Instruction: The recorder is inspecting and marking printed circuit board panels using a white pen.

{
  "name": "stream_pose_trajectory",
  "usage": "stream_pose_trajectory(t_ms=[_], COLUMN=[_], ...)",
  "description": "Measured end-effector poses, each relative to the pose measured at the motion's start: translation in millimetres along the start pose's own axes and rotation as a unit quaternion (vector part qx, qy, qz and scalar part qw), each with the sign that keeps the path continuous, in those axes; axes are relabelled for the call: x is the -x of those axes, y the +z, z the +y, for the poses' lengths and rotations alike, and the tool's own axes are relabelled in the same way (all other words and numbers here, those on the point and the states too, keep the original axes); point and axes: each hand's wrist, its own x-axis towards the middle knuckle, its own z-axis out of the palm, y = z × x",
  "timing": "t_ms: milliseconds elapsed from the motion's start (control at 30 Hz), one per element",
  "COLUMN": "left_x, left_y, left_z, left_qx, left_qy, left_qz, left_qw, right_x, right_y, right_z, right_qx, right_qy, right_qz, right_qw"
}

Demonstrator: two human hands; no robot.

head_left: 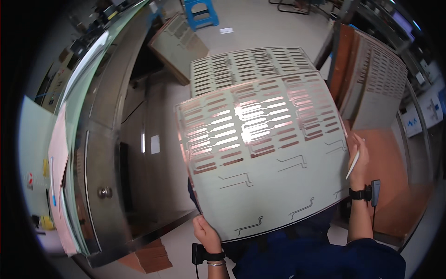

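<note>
A large pale-green circuit board panel (260,186) with shiny copper strips is tilted in front of me, above my lap. My left hand (207,235) grips its lower left edge, fingers closed. At the right edge, my right hand (360,158) is closed against the panel and also has a slim white pen-like stick (353,164) along its fingers. The fingertips of both hands are partly hidden. Beyond its top edge stands a second circuit board panel (209,69) with similar strips, its lower part covered by the first.
More patterned panels (381,88) lean on a brown board at the right. Another stack of panels (179,44) leans at the far left, near a blue stool (200,13). A metal cabinet (109,162) with sheets on top runs along the left. Brown cardboard (151,258) lies below it.
</note>
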Motion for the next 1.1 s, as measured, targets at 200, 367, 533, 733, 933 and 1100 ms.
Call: stream_pose_trajectory(t_ms=[200,367,533,733,933,1100], left_x=[2.9,5.0,6.1,3.8,4.6,3.1], left_y=[-0.6,-1.2,-0.4,1.0,0.9,3.1], left_z=[-2.5,-5.0,-2.1,-7.4,-3.2,2.0], left_qx=[0.006,0.021,0.016,0.003,0.002,0.008], left_qy=[-0.007,-0.011,-0.006,-0.005,-0.008,-0.002], left_qz=[-0.009,0.005,0.001,0.004,0.012,0.011], left_qw=[1.0,1.0,1.0,1.0,1.0,1.0], right_x=[11.9,19.4,11.2,6.0,5.8,7.5], right_y=[19.6,44.6,58.7,57.2,63.6,68.9], right_z=[-65.5,-111.5,-112.3,-113.8,-116.2,-115.4], right_qx=[-0.256,-0.323,-0.338,-0.321,-0.303,-0.297], right_qy=[-0.153,-0.136,-0.211,-0.24,-0.249,-0.255], right_qz=[-0.173,-0.264,-0.242,-0.242,-0.216,-0.186], right_qw=[0.939,0.898,0.885,0.883,0.894,0.901])
